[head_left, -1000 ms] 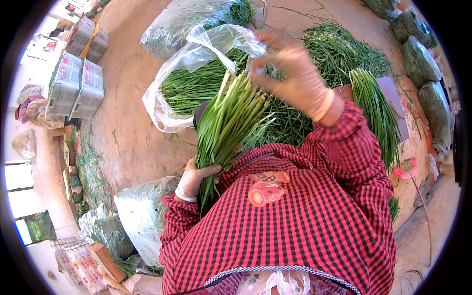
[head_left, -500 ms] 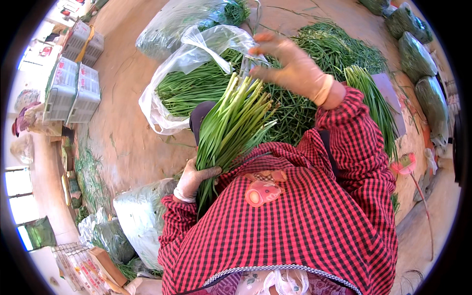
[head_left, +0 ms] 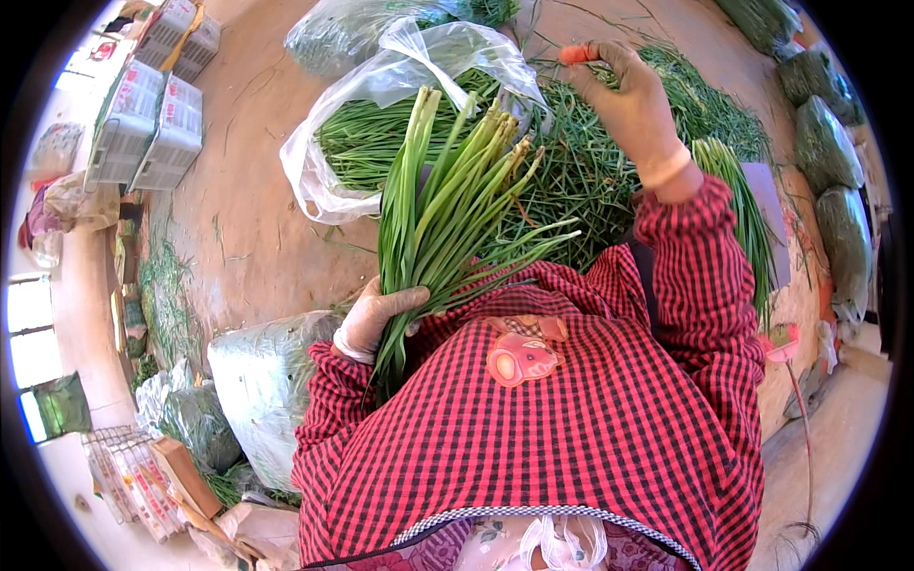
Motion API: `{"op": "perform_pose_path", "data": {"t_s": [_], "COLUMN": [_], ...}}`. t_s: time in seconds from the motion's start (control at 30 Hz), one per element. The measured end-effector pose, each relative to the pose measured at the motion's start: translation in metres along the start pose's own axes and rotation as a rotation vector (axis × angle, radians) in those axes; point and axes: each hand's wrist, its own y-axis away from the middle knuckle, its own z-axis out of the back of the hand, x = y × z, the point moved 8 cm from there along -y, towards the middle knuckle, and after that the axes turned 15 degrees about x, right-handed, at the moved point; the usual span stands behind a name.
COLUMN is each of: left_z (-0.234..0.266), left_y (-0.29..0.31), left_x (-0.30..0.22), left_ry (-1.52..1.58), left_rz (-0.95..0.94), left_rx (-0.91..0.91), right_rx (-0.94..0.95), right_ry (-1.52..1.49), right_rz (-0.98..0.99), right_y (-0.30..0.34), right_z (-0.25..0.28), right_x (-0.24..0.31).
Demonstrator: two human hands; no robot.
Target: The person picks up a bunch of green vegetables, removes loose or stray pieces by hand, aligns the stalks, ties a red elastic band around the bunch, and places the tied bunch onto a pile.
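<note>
My left hand [head_left: 373, 319], in a thin pale glove, is closed round the lower part of a bunch of garlic chives [head_left: 447, 209]. The pale cut stem ends point up and away from me, and several leaves splay out to the right. My right hand [head_left: 633, 114], gloved too and with orange on a fingertip, is raised to the right of the bunch, apart from it. Its thumb and finger come together in a pinch; whatever they may hold is too small to make out. Below it lies a heap of loose green leaves [head_left: 581, 181].
Beyond the bunch, an open clear plastic bag [head_left: 319, 186] holds more chives. Another chive bundle [head_left: 728, 190] lies at the right. Filled bags [head_left: 828, 143] line the far right; a stuffed bag [head_left: 262, 381] sits by my left arm. White crates [head_left: 171, 128] stand at the far left.
My right hand has moved up and right, away from the stem ends, and its fingers have drawn together. The bunch in my left hand is more upright and fanned out.
</note>
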Motion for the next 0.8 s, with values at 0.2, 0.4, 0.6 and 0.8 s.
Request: {"op": "perform_pose_path", "data": {"t_s": [0.2, 0.4, 0.6, 0.8], "left_z": [-0.002, -0.009, -0.017, -0.006], "left_y": [-0.006, -0.001, -0.003, -0.008], "left_x": [-0.002, 0.004, 0.003, 0.0], "left_ry": [-0.001, 0.008, 0.018, 0.175], "left_rz": [0.013, 0.035, 0.032, -0.093], "left_rx": [0.047, 0.025, 0.067, 0.054], "right_rx": [0.284, 0.305, -0.122, 0.35], "right_ry": [0.462, 0.194, -0.541, -0.114], "right_rz": [0.373, 0.273, 0.032, -0.165], "right_y": [0.03, 0.016, 0.009, 0.05], "right_z": [-0.086, -0.087, -0.01, -0.038], "right_x": [0.088, 0.055, -0.023, -0.016]}}
